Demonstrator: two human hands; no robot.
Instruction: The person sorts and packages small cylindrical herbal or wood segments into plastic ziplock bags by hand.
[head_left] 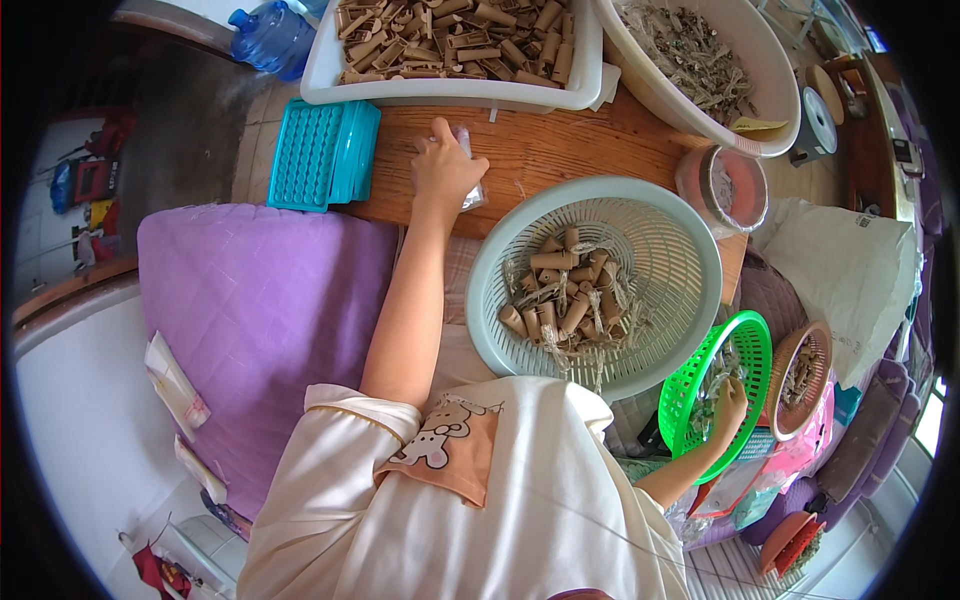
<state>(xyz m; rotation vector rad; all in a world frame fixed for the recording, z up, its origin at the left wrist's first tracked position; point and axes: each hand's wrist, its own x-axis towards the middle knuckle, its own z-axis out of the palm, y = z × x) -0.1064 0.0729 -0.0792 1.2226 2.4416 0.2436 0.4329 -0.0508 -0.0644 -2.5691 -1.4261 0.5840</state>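
On the wooden table [560, 140], my left hand [445, 165] reaches forward with its fingers curled over a clear plastic packet [474, 196]. Its thumb points to the right, and the hand covers much of the packet. My right hand [732, 408] dips into a bright green basket [752, 335] at my right side. The fingers there are pressed together among small clear plastic pieces [712, 385], and their tips are hard to see. Between my arms sits a grey-green colander [690, 250] with brown plastic tube-like parts [575, 315] and tangled clear strips.
A teal ridged tray [300, 155] lies left of my left hand. Beyond stand a white tub [450, 93] of brown parts and a cream basin [775, 110] of clear strips. A pink-rimmed container [745, 215], a brown basket [822, 345] and a white sack [850, 270] are at right.
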